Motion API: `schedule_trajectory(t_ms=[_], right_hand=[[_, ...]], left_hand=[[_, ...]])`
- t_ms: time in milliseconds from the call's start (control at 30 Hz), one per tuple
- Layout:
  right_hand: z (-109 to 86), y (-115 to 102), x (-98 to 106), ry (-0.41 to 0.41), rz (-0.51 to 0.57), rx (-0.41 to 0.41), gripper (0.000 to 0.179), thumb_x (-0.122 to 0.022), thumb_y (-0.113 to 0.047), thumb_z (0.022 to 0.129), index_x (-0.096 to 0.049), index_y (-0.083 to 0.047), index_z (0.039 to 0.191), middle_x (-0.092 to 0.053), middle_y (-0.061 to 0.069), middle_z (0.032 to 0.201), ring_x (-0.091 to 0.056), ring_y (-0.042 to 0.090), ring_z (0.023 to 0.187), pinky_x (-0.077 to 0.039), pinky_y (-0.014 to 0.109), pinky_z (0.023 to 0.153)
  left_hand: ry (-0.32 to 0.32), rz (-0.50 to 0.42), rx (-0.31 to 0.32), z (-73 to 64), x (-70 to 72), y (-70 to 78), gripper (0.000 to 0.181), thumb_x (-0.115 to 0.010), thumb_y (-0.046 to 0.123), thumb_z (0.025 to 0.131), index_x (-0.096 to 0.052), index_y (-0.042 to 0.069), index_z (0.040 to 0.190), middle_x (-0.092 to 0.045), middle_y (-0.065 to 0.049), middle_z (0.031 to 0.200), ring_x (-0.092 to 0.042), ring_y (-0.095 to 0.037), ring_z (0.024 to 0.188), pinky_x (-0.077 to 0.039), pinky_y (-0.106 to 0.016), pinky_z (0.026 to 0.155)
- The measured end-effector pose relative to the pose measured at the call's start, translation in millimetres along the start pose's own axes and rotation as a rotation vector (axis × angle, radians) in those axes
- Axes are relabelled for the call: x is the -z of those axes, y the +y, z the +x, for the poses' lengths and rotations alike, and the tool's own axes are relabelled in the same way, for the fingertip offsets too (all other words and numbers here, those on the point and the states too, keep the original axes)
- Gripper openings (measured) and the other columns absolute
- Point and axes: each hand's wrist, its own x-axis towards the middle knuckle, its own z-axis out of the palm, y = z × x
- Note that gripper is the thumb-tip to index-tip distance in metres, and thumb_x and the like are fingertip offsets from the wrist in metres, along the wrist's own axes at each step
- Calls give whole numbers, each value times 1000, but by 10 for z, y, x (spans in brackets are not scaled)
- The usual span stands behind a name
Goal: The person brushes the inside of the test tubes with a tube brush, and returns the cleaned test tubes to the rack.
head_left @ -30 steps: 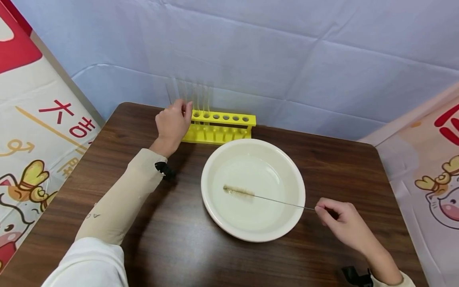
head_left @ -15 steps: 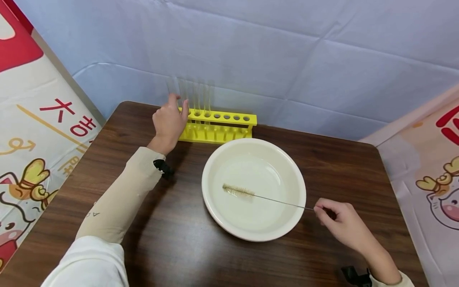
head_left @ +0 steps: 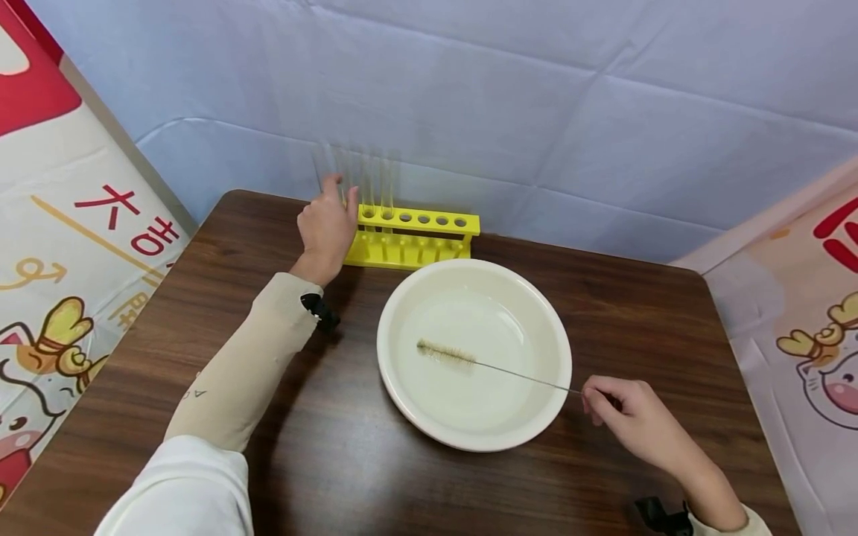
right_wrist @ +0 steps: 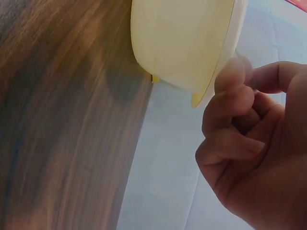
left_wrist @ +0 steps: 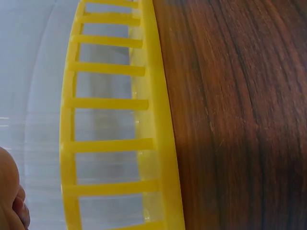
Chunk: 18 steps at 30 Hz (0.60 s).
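My left hand is at the left end of a yellow test tube rack, beside several clear glass test tubes standing in its left holes. Its thumb and index finger are spread apart; the other fingers are hidden from the head view. Only a bit of that hand enters the left wrist view, beside the rack. With thumb and fingertips, my right hand pinches the wire handle of a test tube brush. The brush's bristles lie in the water of a white basin.
The basin stands in front of the rack on a dark wooden table. Behind the table's far edge hangs a pale blue cloth. Printed banners stand at the left and right.
My left thumb and index finger came apart, and the hand shifted left, then back right along the rack. My right hand moved slightly left, still pinching the brush.
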Motion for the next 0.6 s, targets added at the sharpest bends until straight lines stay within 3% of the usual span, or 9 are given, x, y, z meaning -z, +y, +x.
schedule_trajectory(t_ms=[200,333,600], right_hand=[[0,4,-3,-5,76,12,37,-53,-1,105,-57,-26,78,-54,-11,66,-52,12,55,-45,25,49],[-4,9,5,-7,173,49,36,-48,4,105,-57,-19,79,-55,-7,66,-51,11,52,-45,26,47],[-27,33,33,-25,374,70,35,-38,10,106,-56,-8,82,-54,4,67,-45,19,51,-37,32,40]], left_hand=[[6,-22,5,7,-43,-10,51,-39,43,110,-54,1,134,-61,-17,63,-61,-35,54,-53,-50,58],[25,-44,-4,2,-38,-10,50,-39,42,110,-55,1,132,-61,-18,63,-61,-36,54,-52,-51,57],[130,-87,-89,46,28,8,47,-41,39,110,-58,-1,127,-59,-16,60,-56,-35,48,-48,-49,51]])
